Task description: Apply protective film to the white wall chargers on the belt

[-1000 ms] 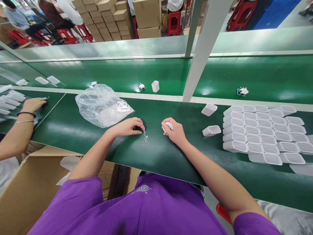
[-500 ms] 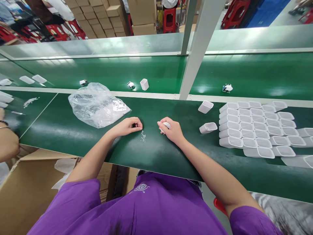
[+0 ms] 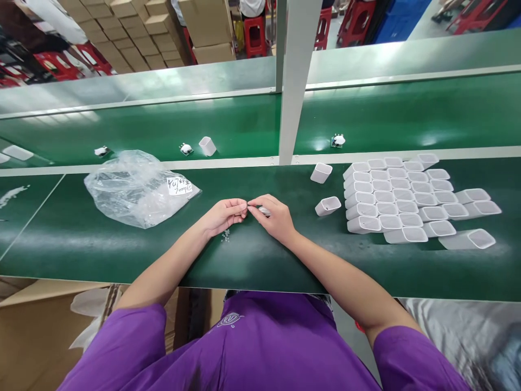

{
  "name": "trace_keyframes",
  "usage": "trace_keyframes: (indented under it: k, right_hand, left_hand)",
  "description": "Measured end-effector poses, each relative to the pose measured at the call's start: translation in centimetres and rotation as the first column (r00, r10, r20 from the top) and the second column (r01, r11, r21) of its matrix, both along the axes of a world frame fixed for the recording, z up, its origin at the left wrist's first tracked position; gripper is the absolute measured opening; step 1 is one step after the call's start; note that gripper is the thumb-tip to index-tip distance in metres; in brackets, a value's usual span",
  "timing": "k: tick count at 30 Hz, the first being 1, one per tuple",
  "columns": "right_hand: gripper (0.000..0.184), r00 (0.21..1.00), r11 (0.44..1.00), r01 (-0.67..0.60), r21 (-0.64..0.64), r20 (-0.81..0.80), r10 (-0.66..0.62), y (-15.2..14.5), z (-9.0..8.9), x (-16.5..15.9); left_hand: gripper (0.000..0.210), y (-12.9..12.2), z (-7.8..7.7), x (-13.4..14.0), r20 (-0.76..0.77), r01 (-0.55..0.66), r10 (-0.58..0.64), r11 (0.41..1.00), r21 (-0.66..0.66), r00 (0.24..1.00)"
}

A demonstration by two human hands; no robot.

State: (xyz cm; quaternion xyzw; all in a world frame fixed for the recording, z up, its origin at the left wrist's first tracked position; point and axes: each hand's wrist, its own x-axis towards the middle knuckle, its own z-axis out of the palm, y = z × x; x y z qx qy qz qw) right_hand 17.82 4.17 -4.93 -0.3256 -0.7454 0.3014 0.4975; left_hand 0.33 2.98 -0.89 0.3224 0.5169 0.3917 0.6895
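My left hand (image 3: 228,214) is closed in a pinch, its fingertips meeting those of my right hand (image 3: 272,216). What the left fingers hold is too small to make out. A small white piece (image 3: 264,211) shows in my right hand, mostly hidden by the fingers; its kind is unclear. Just below my left hand lies a little scatter of tiny clear bits (image 3: 226,235) on the green table (image 3: 260,266). To the left rests a clear plastic bag (image 3: 130,190) with a handwritten label.
White cups (image 3: 382,195) stand in rows at the right, with two loose cups (image 3: 328,206) nearer my hands. Beyond a rail, the green belt (image 3: 240,125) carries small boards with white parts (image 3: 186,149) and one cup. A white post (image 3: 297,81) rises ahead. A cardboard box (image 3: 44,331) sits lower left.
My hands have come together from being apart, the left leaving the scattered bits and moving toward the right hand. The white piece stays in my right hand. The camera view has turned slightly right.
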Motion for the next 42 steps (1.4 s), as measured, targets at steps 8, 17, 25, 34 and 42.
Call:
trace_keyframes:
  k: [8,17,25,34,42]
  right_hand:
    - [0.018,0.999,0.999,0.027,0.035,0.027,-0.028,0.2,-0.2,-0.1]
    - [0.022,0.972,0.995,0.098,-0.032,0.216,-0.089,1.3,0.6,0.6]
    - [0.016,0.975,0.968,0.214,-0.128,0.084,-0.204,2.6,1.4,1.9]
    - [0.015,0.996,0.957,0.094,-0.274,0.018,-0.092,4.7,-2.3,0.5]
    - [0.035,0.999,0.855,-0.009,-0.519,-0.05,-0.02,6.6,-3.1,0.5]
  left_hand:
    - [0.034,0.3,0.1,0.7,0.075,-0.023,0.028,0.998,-0.062,0.997]
    - [0.026,2.5,1.9,1.4,-0.105,0.008,-0.021,0.992,-0.124,0.994]
    - [0.039,9.7,5.4,3.4,-0.74,0.412,-0.163,0.896,0.165,0.652]
    - [0.053,15.1,5.4,17.2,-0.996,0.957,0.084,0.288,0.027,0.002]
    - [0.034,15.2,6.1,11.9,-0.949,0.767,0.088,0.568,0.298,0.304]
